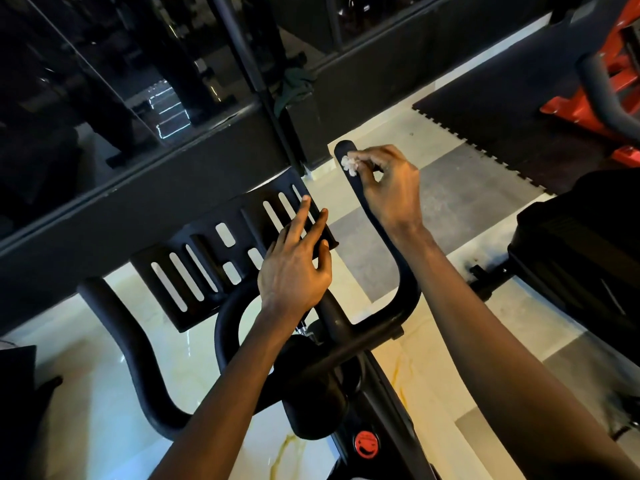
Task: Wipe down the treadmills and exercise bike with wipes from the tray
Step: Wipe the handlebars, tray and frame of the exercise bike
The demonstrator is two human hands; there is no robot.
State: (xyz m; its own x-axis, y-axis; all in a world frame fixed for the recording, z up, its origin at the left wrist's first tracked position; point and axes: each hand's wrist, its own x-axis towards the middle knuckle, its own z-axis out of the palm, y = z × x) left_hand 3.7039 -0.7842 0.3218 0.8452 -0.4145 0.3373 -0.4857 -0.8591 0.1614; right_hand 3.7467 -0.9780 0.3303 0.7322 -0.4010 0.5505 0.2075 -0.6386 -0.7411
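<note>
Presses a small, crumpled white wipe (348, 165) against the rounded tip of the right handlebar (384, 233) of the exercise bike (334, 318), with the right hand (389, 188) pinched tight on the wad and bunched close to the bar, seemingly to bear down on the end of the grip where palms would sit. Shows the wipe squeezed to a scrap, pale against the black rubber, too small and blurred to tell damp from dry. Lays the left hand (296, 271) over the right end of the slotted black plate (194, 271) between the bars, with straight, spread fingers closed on nothing and the thumb beside the plate's edge. Looks like a brace on the front of the bike while the other hand scrubs. Leaves the left handlebar (114, 334) untouched at frame left, curving up from the same crossbar. Carries a red knob (366, 444) on the frame below, near the bottom edge. Stands on pale marbled floor (187, 362) close to a dark wall rail, with a black interlocking mat (485, 109) and a red machine (561, 107) beyond at upper right, and another black machine (581, 244) just right of the right forearm. Suggests work in mid-course: bar end under the wipe, no tray of wipes in sight.
</note>
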